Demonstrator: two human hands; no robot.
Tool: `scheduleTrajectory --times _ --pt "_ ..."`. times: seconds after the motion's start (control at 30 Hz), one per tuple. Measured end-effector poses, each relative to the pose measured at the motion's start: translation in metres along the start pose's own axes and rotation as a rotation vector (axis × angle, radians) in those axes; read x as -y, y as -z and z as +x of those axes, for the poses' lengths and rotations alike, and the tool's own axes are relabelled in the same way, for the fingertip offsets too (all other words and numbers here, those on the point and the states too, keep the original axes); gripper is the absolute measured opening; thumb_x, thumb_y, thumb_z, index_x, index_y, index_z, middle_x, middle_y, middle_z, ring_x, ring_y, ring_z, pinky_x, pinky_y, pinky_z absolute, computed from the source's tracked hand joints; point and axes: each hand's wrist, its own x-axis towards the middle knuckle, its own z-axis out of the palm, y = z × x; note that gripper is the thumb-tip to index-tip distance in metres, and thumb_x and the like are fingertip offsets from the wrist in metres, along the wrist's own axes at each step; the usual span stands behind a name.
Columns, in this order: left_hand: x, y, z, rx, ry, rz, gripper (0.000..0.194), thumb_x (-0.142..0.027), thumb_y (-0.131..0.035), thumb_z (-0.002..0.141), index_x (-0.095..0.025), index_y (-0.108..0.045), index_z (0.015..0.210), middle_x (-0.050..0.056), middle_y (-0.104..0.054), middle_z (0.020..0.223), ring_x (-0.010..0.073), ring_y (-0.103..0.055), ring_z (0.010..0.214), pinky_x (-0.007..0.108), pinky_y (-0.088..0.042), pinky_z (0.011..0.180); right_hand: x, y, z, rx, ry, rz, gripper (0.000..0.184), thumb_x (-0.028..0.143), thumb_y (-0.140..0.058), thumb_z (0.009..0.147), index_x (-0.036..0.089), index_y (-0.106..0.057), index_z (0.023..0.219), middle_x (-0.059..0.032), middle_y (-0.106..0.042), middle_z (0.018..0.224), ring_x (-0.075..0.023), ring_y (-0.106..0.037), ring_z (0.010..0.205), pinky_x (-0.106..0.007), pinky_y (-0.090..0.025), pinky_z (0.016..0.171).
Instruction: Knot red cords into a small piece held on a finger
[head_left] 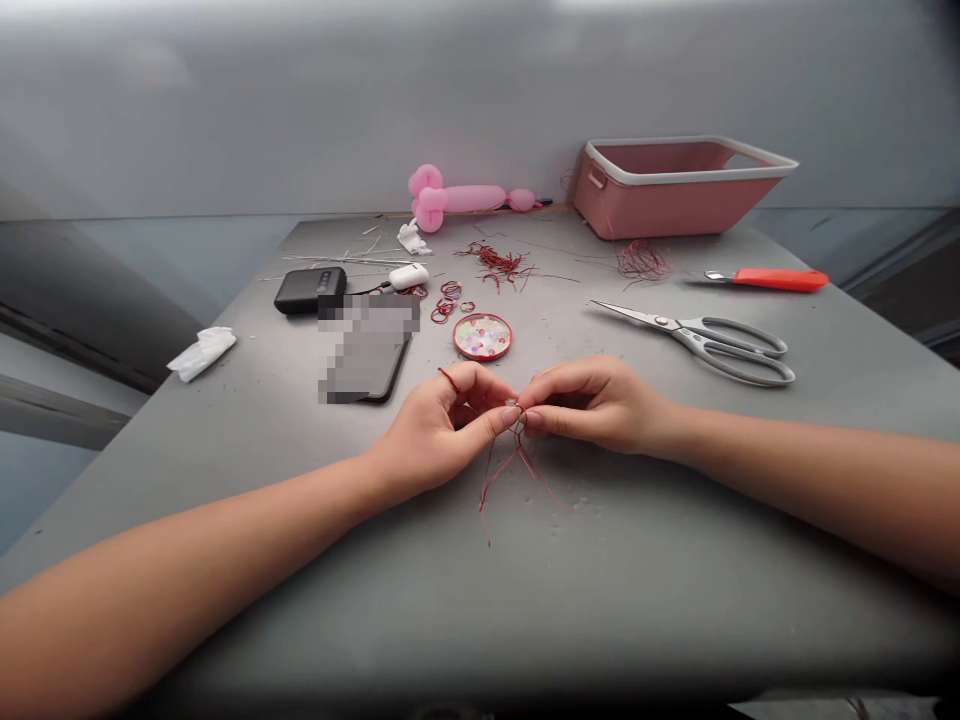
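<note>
Above the middle of the grey table, my left hand (450,420) and my right hand (600,402) meet fingertip to fingertip. Both pinch a thin red cord (519,440), whose loose ends hang down toward the tabletop. A small pale, clear bit, perhaps a bead, shows between the fingertips; its exact shape is too small to tell. A red cord ring (448,379) circles a finger of my left hand. Just beyond the hands lies a round red-rimmed dish (483,337) holding pale and pink beads. Several cord rings (447,302) rest behind it.
Scissors (694,338) and a red-handled cutter (780,280) lie at right, a pink bin (675,200) behind them. Left are a phone (375,350), a black case (310,290) and a tissue (202,352). Cord clippings (501,262), a cord tangle (643,261) and a pink balloon (472,197) lie farther back.
</note>
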Motion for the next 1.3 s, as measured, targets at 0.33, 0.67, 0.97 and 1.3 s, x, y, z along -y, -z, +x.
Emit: scheduleTrajectory --times 0.33,0.67,0.97,1.3 --pt "-0.003 0.000 -0.001 0.009 0.026 -0.009 0.020 -0.032 -0.069 0.083 -0.015 -0.060 0.090 0.002 -0.064 0.086 0.0120 -0.062 0.081 0.027 -0.049 0.075 0.000 0.001 -0.001 0.066 -0.051 0.037 0.019 0.031 -0.061 0.084 0.013 -0.066 0.079 -0.0003 -0.058 0.063 -0.0092 -0.046 0.057 -0.022 -0.039 0.052" --pt "-0.003 0.001 0.001 -0.053 0.031 -0.014 0.022 -0.032 -0.071 0.081 -0.016 -0.059 0.089 -0.001 -0.061 0.083 0.0081 -0.056 0.071 0.023 -0.046 0.069 -0.007 0.008 0.008 -0.100 -0.228 0.704 0.031 0.044 -0.080 0.071 0.017 -0.065 0.076 0.0017 -0.058 0.062 -0.0094 -0.052 0.058 -0.023 -0.042 0.057" --pt "-0.002 0.001 0.001 -0.040 0.034 -0.006 0.023 -0.034 -0.072 0.079 -0.017 -0.060 0.089 0.002 -0.063 0.086 0.0118 -0.060 0.078 0.025 -0.048 0.075 -0.008 0.009 0.009 -0.080 -0.214 0.683 0.033 0.045 -0.077 0.075 0.018 -0.058 0.072 0.0017 -0.053 0.063 -0.0109 -0.050 0.061 -0.026 -0.040 0.059" --pt "-0.002 0.001 0.001 -0.023 0.041 0.001 0.023 -0.034 -0.072 0.080 -0.016 -0.059 0.089 0.002 -0.063 0.086 0.0116 -0.059 0.079 0.025 -0.048 0.076 -0.010 0.003 0.010 -0.093 -0.158 0.696 0.039 0.046 -0.067 0.085 0.018 -0.045 0.069 0.0041 -0.041 0.064 -0.0104 -0.048 0.060 -0.026 -0.037 0.060"
